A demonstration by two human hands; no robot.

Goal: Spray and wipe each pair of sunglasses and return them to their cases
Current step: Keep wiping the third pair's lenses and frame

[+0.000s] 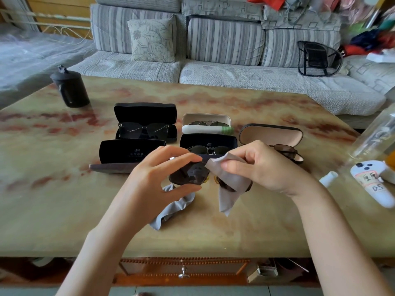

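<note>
Fingers (188, 157) of the left hand (158, 178) curl round one lens of the dark sunglasses (190, 175). The right hand (263, 167) pinches a grey cleaning cloth (228, 178) over the other lens. The pair is held just above the worktop (235, 227), in front of an open black case (128, 150).
</note>
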